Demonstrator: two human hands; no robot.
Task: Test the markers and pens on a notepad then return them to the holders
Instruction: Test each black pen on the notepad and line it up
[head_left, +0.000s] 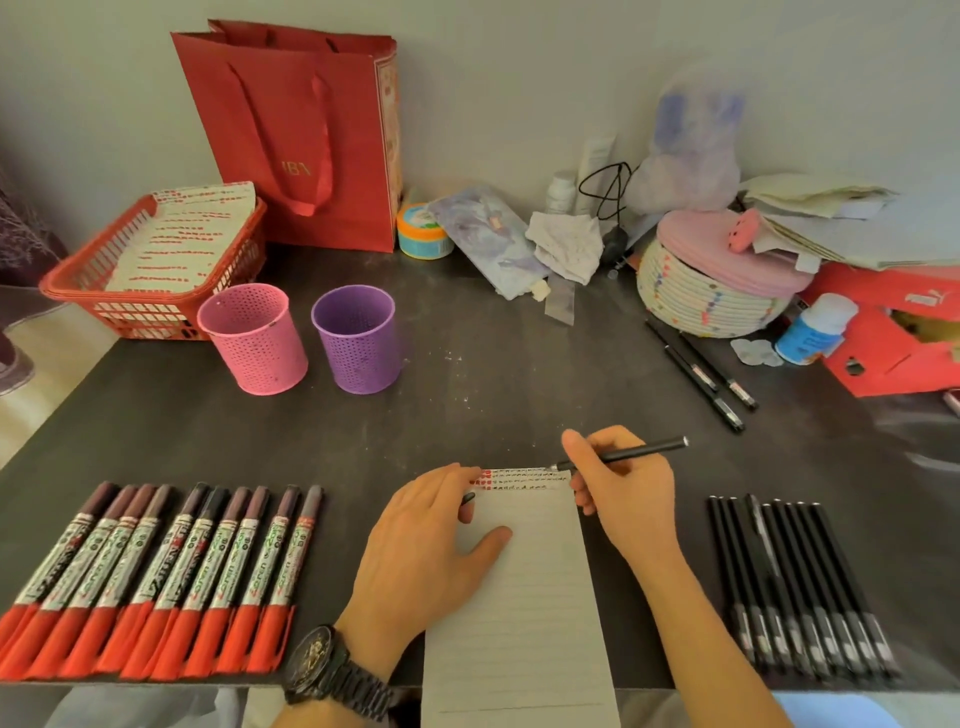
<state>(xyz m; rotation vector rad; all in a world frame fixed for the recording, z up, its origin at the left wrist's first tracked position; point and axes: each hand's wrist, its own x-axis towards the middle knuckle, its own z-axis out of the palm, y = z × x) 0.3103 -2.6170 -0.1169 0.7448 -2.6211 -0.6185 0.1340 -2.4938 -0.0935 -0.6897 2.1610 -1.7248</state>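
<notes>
As the right hand pinches a black pen, testing the notepad beside its grip under the flat left hand, recapping seems next.

one head cam, wide-angle, faces fwd & down, close over dark table, wall at back

I see a pink holder and a purple holder, both dotted with holes. The markers have red ends, the pens are black, and the notepad is pale grey with ruled lines.
</notes>
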